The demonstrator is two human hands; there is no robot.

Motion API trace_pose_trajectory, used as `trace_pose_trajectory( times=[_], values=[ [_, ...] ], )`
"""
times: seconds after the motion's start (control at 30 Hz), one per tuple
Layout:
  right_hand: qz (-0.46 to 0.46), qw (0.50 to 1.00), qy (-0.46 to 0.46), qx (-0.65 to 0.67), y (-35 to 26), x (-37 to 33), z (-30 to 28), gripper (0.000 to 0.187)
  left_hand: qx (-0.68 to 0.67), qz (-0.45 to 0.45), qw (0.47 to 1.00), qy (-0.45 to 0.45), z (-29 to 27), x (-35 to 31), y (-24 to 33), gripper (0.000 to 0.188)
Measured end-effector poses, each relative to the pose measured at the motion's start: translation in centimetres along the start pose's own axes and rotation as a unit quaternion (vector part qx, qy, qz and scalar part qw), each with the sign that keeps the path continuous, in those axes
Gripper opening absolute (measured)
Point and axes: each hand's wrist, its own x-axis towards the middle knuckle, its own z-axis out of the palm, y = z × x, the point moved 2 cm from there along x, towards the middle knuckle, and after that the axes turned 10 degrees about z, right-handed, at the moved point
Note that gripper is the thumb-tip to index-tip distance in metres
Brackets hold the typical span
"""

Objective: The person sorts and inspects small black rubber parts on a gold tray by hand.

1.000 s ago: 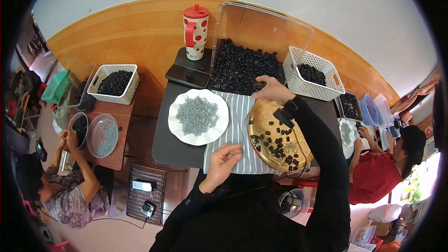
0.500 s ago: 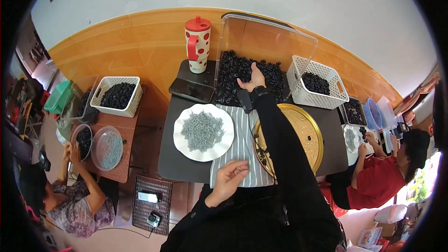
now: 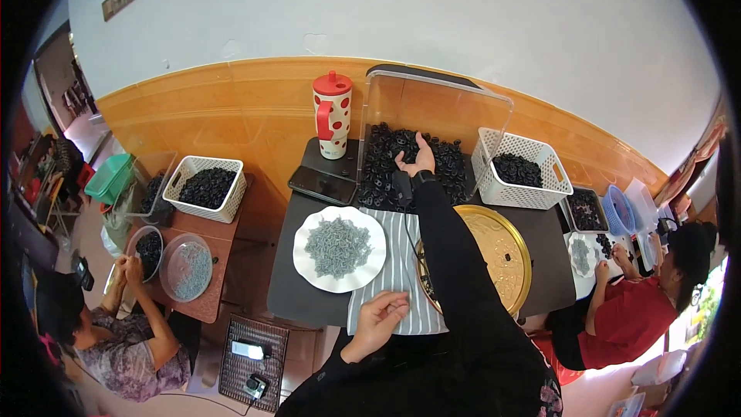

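I see the right sleeve hiding much of the gold tray. Beyond that tray, the right hand — farther out than a second ago — cups at jumbled black pieces pointing every way; I cannot tell whether it grips any. Left of the tray, the left hand curls, contents unclear.

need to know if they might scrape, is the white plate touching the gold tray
Apart. The head view shows a strip of the striped cloth between the white plate and the gold tray.
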Motion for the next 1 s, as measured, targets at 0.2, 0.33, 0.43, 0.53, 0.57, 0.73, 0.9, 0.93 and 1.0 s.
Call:
trace_pose_trajectory(
  times=[0.2,0.33,0.43,0.53,0.57,0.73,0.9,0.93,1.0],
  values=[
    [0.029,0.993,-0.114,0.001,-1.5,-1.5,1.4,0.014,0.025,0.004,1.0,0.002,-0.5,-0.5,-0.3,0.026],
    [0.033,0.99,-0.131,-0.027,-5.7,-4.6,0.4,0.012,0.021,0.024,0.999,0.006,-0.1,-0.6,-0.7,0.025],
    [0.034,0.986,-0.156,-0.04,-8.4,-8.0,-1.0,0.013,0.023,0.007,1.0,0.01,-0.1,-0.5,-0.4,0.025],
    [-0.007,0.989,-0.127,-0.08,-9.3,-13.2,-2.7,0.016,0.02,0.008,0.999,0.032,-0.6,-0.7,-1.4,0.024],
    [0.015,0.996,-0.066,-0.05,-9.6,-15.0,-3.3,0.019,0.02,0.013,0.999,0.034,-0.5,-0.5,-1.3,0.024],
    [0.057,0.983,0.007,-0.176,-10.5,-20.1,-9.8,0.017,0.036,0.016,0.999,0.028,-0.3,0.0,-1.8,0.023],
    [0.064,0.92,0.094,-0.374,-7.2,-23.7,-13.9,0.018,0.042,0.026,0.999,0.023,-0.6,-0.2,-2.1,0.024],
    [0.036,0.902,0.116,-0.414,-6.7,-24.4,-14.1,0.02,0.048,0.021,0.998,0.021,-0.5,-0.2,-2.2,0.024],
    [0.027,0.894,0.097,-0.436,-5.7,-25.4,-13.9,0.02,0.059,0.009,0.998,0.023,-0.2,-0.2,-2.3,0.024]
  ],
)
